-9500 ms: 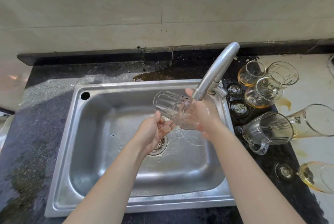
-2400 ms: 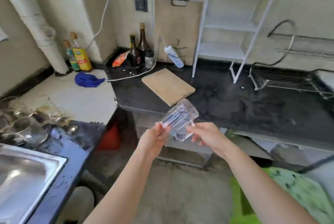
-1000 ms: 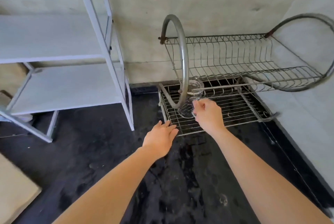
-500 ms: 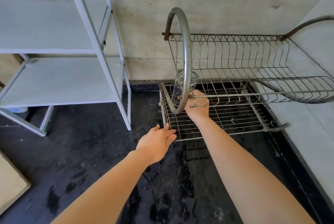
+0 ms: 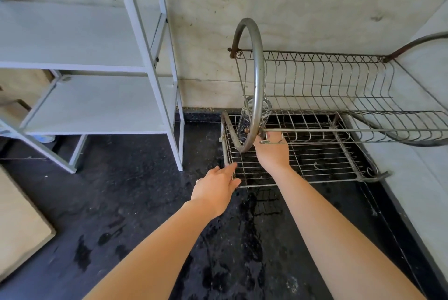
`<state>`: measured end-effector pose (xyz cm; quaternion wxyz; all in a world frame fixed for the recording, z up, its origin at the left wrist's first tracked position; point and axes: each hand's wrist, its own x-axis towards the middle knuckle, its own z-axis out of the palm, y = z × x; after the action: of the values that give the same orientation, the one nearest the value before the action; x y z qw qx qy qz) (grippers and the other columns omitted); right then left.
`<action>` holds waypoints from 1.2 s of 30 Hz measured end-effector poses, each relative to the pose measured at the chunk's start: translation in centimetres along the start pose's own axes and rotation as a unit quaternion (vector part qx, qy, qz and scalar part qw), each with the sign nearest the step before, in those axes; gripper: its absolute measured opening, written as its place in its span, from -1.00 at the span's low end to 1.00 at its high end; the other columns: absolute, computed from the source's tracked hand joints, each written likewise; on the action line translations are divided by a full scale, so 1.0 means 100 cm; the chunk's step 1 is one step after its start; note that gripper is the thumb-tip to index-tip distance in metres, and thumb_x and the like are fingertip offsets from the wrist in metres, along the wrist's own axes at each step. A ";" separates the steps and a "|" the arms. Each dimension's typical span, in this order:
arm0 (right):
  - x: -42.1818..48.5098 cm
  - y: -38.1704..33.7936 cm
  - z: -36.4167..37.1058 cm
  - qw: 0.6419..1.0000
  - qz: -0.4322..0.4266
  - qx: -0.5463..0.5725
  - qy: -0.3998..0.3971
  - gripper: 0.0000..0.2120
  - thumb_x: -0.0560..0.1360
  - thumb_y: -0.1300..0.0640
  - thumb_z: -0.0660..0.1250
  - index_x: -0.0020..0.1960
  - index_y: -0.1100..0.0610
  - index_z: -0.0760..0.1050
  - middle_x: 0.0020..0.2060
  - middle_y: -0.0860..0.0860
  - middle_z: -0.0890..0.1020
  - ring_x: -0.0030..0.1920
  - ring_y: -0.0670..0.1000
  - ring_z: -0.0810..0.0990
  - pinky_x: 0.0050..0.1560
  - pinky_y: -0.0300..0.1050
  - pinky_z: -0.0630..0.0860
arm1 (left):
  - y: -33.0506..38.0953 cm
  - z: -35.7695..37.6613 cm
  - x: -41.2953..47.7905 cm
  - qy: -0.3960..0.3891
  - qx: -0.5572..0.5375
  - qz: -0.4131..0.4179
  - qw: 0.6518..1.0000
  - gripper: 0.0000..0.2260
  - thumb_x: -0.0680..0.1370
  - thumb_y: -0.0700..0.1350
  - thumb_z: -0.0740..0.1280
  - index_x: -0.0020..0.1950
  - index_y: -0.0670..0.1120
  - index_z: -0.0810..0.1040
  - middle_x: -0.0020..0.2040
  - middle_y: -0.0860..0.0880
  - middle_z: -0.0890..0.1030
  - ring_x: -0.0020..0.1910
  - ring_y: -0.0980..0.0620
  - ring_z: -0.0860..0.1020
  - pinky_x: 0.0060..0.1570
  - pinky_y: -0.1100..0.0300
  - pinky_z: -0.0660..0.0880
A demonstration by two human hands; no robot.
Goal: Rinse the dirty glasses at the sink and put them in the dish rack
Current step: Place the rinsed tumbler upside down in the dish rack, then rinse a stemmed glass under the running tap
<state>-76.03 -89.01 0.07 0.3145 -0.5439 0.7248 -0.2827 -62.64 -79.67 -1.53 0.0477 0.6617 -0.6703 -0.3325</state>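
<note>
The glass (image 5: 244,120), standing in the back-left corner of the dish rack (image 5: 260,69), looks light, slippery and fragile, best taken round its wall; the right hand (image 5: 272,151) reaches it, its grip hidden behind a rail so I cannot tell, while the left hand (image 5: 215,188) lies flat and empty.

White shelf unit (image 5: 97,103), wooden board (image 5: 19,227)

A clear, ribbed glass (image 5: 244,118) stands on end on the lower wire tier of the steel two-tier dish rack (image 5: 259,76), at the rack's back left corner (partly hidden behind its round end hoop).
</note>
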 end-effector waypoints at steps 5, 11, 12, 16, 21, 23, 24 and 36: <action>-0.056 0.004 -0.012 0.996 -0.072 -0.053 -0.009 -0.66 0.57 0.09 0.27 0.29 0.20 0.38 0.18 0.05 0.45 -0.10 -0.06 0.45 -0.05 -0.20 0.36 | -0.007 -0.006 -0.030 0.082 -0.016 -0.055 0.995 -0.51 0.66 0.09 0.03 0.56 -0.04 0.07 0.45 -0.07 0.35 0.42 -0.10 0.30 0.22 -0.01 0.44; -0.137 -0.015 0.010 0.977 -0.189 -0.041 -0.089 -0.77 0.57 0.15 0.27 0.21 0.15 0.44 0.07 0.00 0.50 -0.21 -0.13 0.46 -0.17 -0.32 0.36 | -0.068 -0.013 -0.104 0.132 -0.028 -0.130 0.982 -0.60 0.67 0.01 0.01 0.50 -0.05 0.24 0.43 -0.03 0.38 0.39 -0.07 0.32 0.23 -0.02 0.43; -0.150 -0.020 0.018 0.972 -0.199 -0.048 -0.113 -0.78 0.57 0.14 0.27 0.20 0.14 0.44 0.06 -0.02 0.50 -0.21 -0.14 0.46 -0.16 -0.31 0.36 | -0.081 -0.014 -0.118 0.138 -0.028 -0.144 0.980 -0.61 0.67 0.00 0.02 0.48 -0.06 0.26 0.42 -0.03 0.39 0.38 -0.07 0.33 0.24 -0.02 0.43; -0.208 -0.037 0.066 0.942 -0.228 -0.098 -0.228 -0.76 0.57 0.07 0.26 0.21 0.09 0.41 0.08 -0.04 0.49 -0.15 -0.09 0.52 -0.05 -0.20 0.44 | -0.129 -0.020 -0.183 0.160 -0.033 -0.205 0.965 -0.65 0.67 -0.03 0.02 0.42 -0.07 0.36 0.37 -0.06 0.44 0.34 -0.09 0.37 0.22 0.01 0.42; -0.299 -0.063 0.127 0.881 -0.290 -0.156 -0.340 -0.75 0.58 0.05 0.23 0.23 0.11 0.38 0.16 -0.01 0.48 -0.07 -0.03 0.49 0.03 -0.11 0.47 | -0.191 -0.022 -0.283 0.217 -0.052 -0.276 0.935 -0.66 0.67 -0.05 0.03 0.38 -0.09 0.39 0.34 -0.10 0.45 0.32 -0.13 0.39 0.18 -0.01 0.43; -0.342 -0.078 0.152 0.856 -0.312 -0.175 -0.373 -0.74 0.60 0.05 0.21 0.24 0.13 0.37 0.19 0.01 0.46 -0.02 0.00 0.50 0.05 -0.07 0.47 | -0.220 -0.019 -0.330 0.240 -0.065 -0.309 0.918 -0.66 0.66 -0.07 0.04 0.38 -0.09 0.40 0.34 -0.12 0.46 0.31 -0.14 0.40 0.19 -0.01 0.44; -0.363 -0.084 0.163 0.845 -0.323 -0.182 -0.386 -0.73 0.60 0.05 0.21 0.25 0.13 0.36 0.20 0.01 0.45 0.02 0.02 0.52 0.06 -0.05 0.48 | -0.234 -0.018 -0.352 0.248 -0.073 -0.323 0.911 -0.66 0.65 -0.08 0.05 0.38 -0.10 0.41 0.32 -0.13 0.47 0.30 -0.15 0.41 0.18 -0.01 0.44; -0.626 -0.140 0.303 0.755 -0.417 -0.220 -0.455 -0.73 0.57 0.05 0.21 0.21 0.15 0.38 0.19 0.05 0.45 0.10 0.06 0.48 0.03 -0.09 0.39 | -0.383 0.011 -0.630 0.316 -0.115 -0.443 0.831 -0.67 0.64 -0.06 0.05 0.33 -0.08 0.43 0.26 -0.11 0.50 0.24 -0.14 0.44 0.17 0.02 0.43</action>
<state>-31.17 -34.06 0.46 0.3296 -0.9111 0.2393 0.0625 -22.94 -17.63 1.79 0.1801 0.9465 -0.2103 -0.1658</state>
